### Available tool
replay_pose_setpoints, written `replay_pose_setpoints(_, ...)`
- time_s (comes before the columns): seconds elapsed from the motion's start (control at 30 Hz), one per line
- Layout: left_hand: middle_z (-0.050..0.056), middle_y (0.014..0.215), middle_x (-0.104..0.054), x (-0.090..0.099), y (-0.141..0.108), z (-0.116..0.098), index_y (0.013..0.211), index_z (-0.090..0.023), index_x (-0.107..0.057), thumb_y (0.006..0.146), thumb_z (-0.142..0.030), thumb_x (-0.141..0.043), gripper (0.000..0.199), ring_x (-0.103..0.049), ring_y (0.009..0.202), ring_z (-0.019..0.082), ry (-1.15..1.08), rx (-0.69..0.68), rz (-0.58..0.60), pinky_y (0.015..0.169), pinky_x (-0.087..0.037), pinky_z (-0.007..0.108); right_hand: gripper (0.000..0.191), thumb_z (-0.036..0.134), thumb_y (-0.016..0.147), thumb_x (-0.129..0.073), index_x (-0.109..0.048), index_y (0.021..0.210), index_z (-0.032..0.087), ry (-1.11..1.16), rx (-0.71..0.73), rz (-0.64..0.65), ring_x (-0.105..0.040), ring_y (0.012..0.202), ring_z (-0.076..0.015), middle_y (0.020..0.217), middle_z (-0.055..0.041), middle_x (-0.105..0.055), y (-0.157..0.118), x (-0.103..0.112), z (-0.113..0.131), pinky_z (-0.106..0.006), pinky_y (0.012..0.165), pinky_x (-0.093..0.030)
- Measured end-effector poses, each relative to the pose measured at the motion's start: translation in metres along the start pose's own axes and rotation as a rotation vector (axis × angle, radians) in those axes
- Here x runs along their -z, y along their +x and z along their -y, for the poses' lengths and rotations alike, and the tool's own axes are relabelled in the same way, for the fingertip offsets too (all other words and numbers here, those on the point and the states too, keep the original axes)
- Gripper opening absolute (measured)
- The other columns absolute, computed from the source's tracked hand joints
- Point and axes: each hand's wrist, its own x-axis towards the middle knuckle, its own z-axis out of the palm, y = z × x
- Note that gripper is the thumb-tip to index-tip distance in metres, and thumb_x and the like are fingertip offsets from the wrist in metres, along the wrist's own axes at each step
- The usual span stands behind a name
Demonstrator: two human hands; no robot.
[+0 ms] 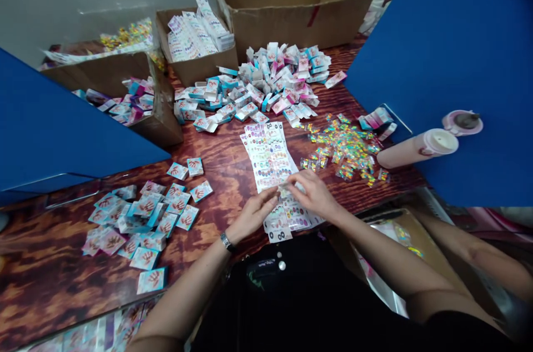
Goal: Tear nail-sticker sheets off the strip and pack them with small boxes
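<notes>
Both hands meet over a stack of long sticker sheets (268, 155) printed with rows of small coloured ovals. My left hand (254, 213), a watch on its wrist, comes in from the left with thumb and fingers brought together. From the right, my right hand (314, 194) bends its fingers in a pinch close to the left fingertips. Something small and pale shows between the hands, too unclear to name. To the right of the sheets lies a pile of tiny colourful packets (347, 144). Beyond them is a heap of small opened cartons (266, 83).
Closed small boxes (145, 205) lie at the left. Behind stand a carton of sticker sheets (195, 66), a large cardboard box (287, 24) and a box of cartons (164, 113). Blue partitions (437, 63) flank the table; a pink bottle (403, 152) stands right. Another person's arm (478, 246) shows.
</notes>
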Motion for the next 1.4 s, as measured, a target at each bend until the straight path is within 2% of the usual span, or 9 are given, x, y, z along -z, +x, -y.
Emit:
replay_pose_setpoints(0.1,0.012,0.131,-0.060,0.001,0.000,0.005,0.130,-0.018,-0.054,0.089,-0.049,-0.055,0.051,-0.057,0.118,0.024,-0.048,0.033,-0.050,0.103,-0.044,0.039,0.019,0.033,0.094,-0.045,-0.058,0.097,0.019,-0.107,-0.256,-0.076,-0.060,0.078,-0.0182,0.088,-0.0046,-0.067,-0.002,0.019,-0.041,-0.029,0.070,-0.044)
replay_pose_setpoints(0.2,0.012,0.127,-0.063,0.003,0.000,0.008,0.125,-0.017,-0.058,0.090,-0.048,-0.055,0.047,-0.059,0.116,0.024,-0.010,0.032,-0.057,0.104,-0.043,0.040,0.023,0.034,0.094,-0.042,-0.059,0.095,0.018,-0.366,-0.377,0.064,-0.062,0.083,-0.0212,0.095,-0.0096,-0.068,-0.006,0.028,-0.075,-0.029,0.068,-0.040)
replay_pose_setpoints(0.37,0.011,0.123,-0.065,0.003,-0.001,0.008,0.123,-0.017,-0.059,0.089,-0.047,-0.057,0.046,-0.061,0.113,0.023,-0.008,0.027,-0.049,0.103,-0.044,0.040,0.026,0.041,0.092,-0.044,-0.059,0.087,0.021,-0.413,-0.447,0.235,-0.059,0.064,-0.0184,0.070,-0.0037,-0.066,-0.021,0.032,-0.081,-0.027,0.058,-0.032)
replay_pose_setpoints(0.5,0.011,0.122,-0.065,0.001,-0.001,0.007,0.122,-0.017,-0.060,0.089,-0.045,-0.057,0.044,-0.060,0.114,0.024,-0.014,0.036,-0.019,0.104,-0.043,0.041,0.033,0.048,0.095,-0.039,-0.057,0.086,0.022,-0.298,-0.371,0.311,-0.058,0.063,-0.0159,0.071,-0.0001,-0.065,-0.022,0.047,-0.072,-0.026,0.058,-0.033)
replay_pose_setpoints(0.67,0.010,0.123,-0.065,-0.003,0.001,0.007,0.122,-0.018,-0.060,0.089,-0.045,-0.057,0.043,-0.060,0.113,0.023,-0.032,0.032,0.006,0.102,-0.045,0.041,0.025,0.036,0.096,-0.039,-0.058,0.099,0.020,-0.505,-0.265,0.321,-0.063,0.085,-0.0198,0.099,-0.0071,-0.069,-0.008,0.048,-0.078,-0.027,0.066,-0.034)
replay_pose_setpoints(0.93,0.009,0.124,-0.065,0.001,-0.004,0.013,0.120,-0.019,-0.061,0.088,-0.046,-0.058,0.042,-0.060,0.114,0.022,-0.032,0.056,-0.027,0.103,-0.044,0.039,0.030,0.046,0.094,-0.042,-0.059,0.089,0.021,-0.362,-0.323,0.431,-0.060,0.063,-0.0150,0.073,-0.0007,-0.067,-0.018,0.048,-0.072,-0.025,0.058,-0.033)
replay_pose_setpoints(1.1,0.010,0.122,-0.065,-0.001,-0.001,0.012,0.122,-0.018,-0.059,0.089,-0.046,-0.057,0.043,-0.060,0.113,0.023,-0.030,0.066,0.003,0.103,-0.044,0.041,0.023,0.036,0.094,-0.045,-0.063,0.095,0.022,-0.273,-0.106,0.465,-0.063,0.081,-0.0172,0.090,-0.0031,-0.069,-0.007,0.072,-0.083,-0.027,0.073,-0.041)
replay_pose_setpoints(1.2,0.011,0.122,-0.065,-0.002,-0.002,0.012,0.121,-0.018,-0.060,0.088,-0.046,-0.058,0.044,-0.060,0.113,0.023,-0.041,0.068,-0.009,0.103,-0.044,0.041,0.018,0.029,0.093,-0.048,-0.065,0.097,0.022,-0.326,0.013,0.536,-0.062,0.094,-0.0184,0.104,-0.0050,-0.067,-0.005,0.065,-0.086,-0.028,0.081,-0.043)
replay_pose_setpoints(1.4,0.011,0.121,-0.066,0.003,-0.006,0.012,0.120,-0.017,-0.061,0.087,-0.047,-0.059,0.044,-0.061,0.111,0.023,-0.066,0.085,-0.063,0.102,-0.044,0.040,0.023,0.021,0.093,-0.045,-0.064,0.106,0.020,-0.582,-0.028,0.456,-0.063,0.098,-0.0229,0.106,-0.0112,-0.067,-0.027,0.032,-0.085,-0.032,0.080,-0.047)
